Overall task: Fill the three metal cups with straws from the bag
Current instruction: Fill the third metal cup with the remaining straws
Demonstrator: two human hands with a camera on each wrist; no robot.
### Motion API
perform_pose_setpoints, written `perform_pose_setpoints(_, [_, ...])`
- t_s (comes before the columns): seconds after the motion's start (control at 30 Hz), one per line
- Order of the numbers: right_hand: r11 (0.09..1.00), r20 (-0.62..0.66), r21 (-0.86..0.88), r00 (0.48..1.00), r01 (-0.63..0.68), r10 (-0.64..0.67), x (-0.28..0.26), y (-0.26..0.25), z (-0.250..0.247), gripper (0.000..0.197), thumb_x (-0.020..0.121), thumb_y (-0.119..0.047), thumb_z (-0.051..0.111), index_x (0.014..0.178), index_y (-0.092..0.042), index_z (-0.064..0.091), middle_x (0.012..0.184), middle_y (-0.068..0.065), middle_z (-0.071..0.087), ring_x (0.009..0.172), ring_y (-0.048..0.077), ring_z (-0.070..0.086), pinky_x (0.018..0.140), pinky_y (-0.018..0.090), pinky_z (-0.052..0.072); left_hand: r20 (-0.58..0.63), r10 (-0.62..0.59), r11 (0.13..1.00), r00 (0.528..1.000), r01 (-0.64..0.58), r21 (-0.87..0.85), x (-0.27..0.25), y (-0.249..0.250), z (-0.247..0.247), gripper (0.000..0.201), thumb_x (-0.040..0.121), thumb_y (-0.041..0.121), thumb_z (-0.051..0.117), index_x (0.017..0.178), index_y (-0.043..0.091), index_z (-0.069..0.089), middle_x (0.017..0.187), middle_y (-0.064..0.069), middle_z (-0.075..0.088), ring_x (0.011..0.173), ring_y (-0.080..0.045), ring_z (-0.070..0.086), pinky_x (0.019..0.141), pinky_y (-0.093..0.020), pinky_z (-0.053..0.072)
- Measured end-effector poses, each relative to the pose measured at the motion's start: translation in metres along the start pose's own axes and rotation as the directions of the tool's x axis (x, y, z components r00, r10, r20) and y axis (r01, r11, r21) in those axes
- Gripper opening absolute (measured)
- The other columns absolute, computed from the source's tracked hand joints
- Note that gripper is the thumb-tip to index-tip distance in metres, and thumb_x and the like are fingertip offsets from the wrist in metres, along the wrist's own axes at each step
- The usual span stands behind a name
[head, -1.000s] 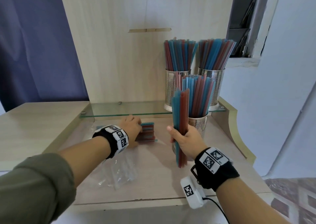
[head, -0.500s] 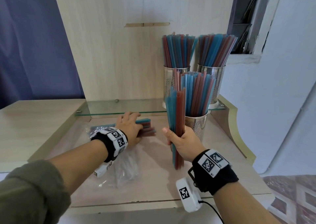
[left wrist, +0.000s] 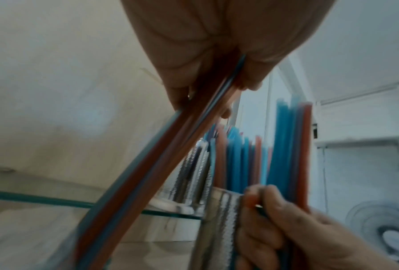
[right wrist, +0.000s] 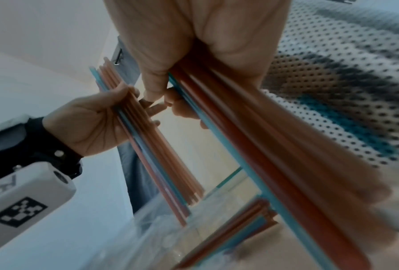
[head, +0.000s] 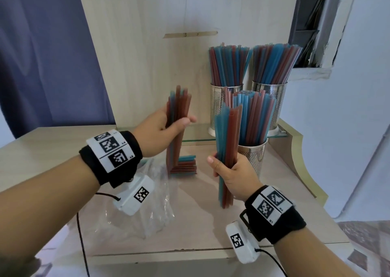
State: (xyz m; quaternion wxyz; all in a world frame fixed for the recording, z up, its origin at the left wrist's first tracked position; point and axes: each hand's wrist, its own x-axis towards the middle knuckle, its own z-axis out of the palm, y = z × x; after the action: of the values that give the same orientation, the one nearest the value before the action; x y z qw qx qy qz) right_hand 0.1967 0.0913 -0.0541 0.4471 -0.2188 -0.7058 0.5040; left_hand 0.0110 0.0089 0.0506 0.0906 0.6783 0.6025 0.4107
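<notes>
Three perforated metal cups hold red and blue straws: two on the glass shelf, the left one (head: 217, 105) and the right one (head: 278, 99), and a nearer cup (head: 253, 158) on the wooden top. My left hand (head: 168, 126) grips an upright bundle of straws (head: 178, 107) above the table, left of the cups. My right hand (head: 230, 175) holds a second upright bundle (head: 226, 141) just in front of the near cup. A small pile of straws (head: 185, 164) lies at the mouth of the clear plastic bag (head: 156, 202).
A glass shelf (head: 198, 137) runs along the back under a wooden panel (head: 147, 44). A purple curtain (head: 42, 55) hangs at the left. The wooden top has a raised curved edge (head: 299, 160) at the right, beside a white wall.
My left hand has lifted a bundle of straws from the pile at the bag and now holds it upright. My right hand stays by the near cup with its bundle.
</notes>
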Motion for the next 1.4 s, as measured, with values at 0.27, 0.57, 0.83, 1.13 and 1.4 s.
perform_pose_setpoints(0.27, [0.978,0.053,0.173,0.99,0.118,-0.129,0.004,-0.028,0.02,0.042,0.07,-0.023,0.078,0.103,0.001,0.067,0.095,0.017,0.073,0.091,0.024,0.072,0.078,0.028,0.056,0.038,0.02,0.896,0.999,-0.001,-0.445,-0.013,0.037,0.029,0.036,0.1,0.022,0.045,0.132,0.006,0.051,0.117,-0.004,0.066,0.108,-0.013,0.065,0.09,-0.027,0.052])
perform_pose_setpoints(0.57, [0.986,0.179,0.149,0.978,0.08,-0.106,0.0,-0.036,0.014,0.024,0.074,-0.006,0.081,0.094,-0.015,0.071,0.095,0.007,0.075,0.095,0.021,0.071,0.085,0.033,0.056,-0.033,-0.107,0.711,0.994,0.054,-0.701,-0.016,0.042,0.053,0.052,0.089,0.035,0.05,0.134,0.008,0.051,0.119,-0.002,0.066,0.115,-0.021,0.061,0.102,-0.041,0.047])
perform_pose_setpoints(0.83, [0.996,0.13,-0.069,0.99,-0.049,0.058,0.006,-0.031,-0.007,0.015,0.074,-0.009,0.081,0.076,-0.022,0.072,0.071,-0.003,0.071,0.074,0.014,0.07,0.074,0.031,0.057,-0.17,0.048,0.765,0.984,-0.146,-0.628,0.004,0.061,0.036,0.045,0.084,0.028,0.058,0.122,0.035,0.036,0.115,0.001,0.063,0.102,-0.013,0.064,0.092,-0.036,0.049])
perform_pose_setpoints(1.13, [0.993,0.134,0.066,0.987,-0.096,0.087,-0.007,-0.03,-0.025,0.013,0.066,-0.012,0.08,0.071,-0.022,0.073,0.07,0.005,0.069,0.071,0.023,0.067,0.075,0.04,0.056,-0.12,0.349,0.924,0.93,-0.362,-0.12,0.018,0.072,0.044,0.042,0.097,0.036,0.037,0.133,0.016,0.05,0.125,0.004,0.058,0.116,-0.005,0.055,0.099,-0.024,0.045])
perform_pose_setpoints(1.4, [0.992,-0.118,0.122,0.993,0.031,-0.017,0.002,-0.074,-0.095,0.014,0.074,-0.007,0.079,0.081,-0.017,0.071,0.078,0.008,0.071,0.081,0.026,0.07,0.079,0.041,0.054,-0.037,-0.059,0.998,0.998,0.058,-0.009,0.026,-0.001,0.08,0.064,0.091,0.035,0.062,0.146,0.018,0.033,0.139,0.001,0.048,0.125,-0.011,0.046,0.107,-0.043,0.041])
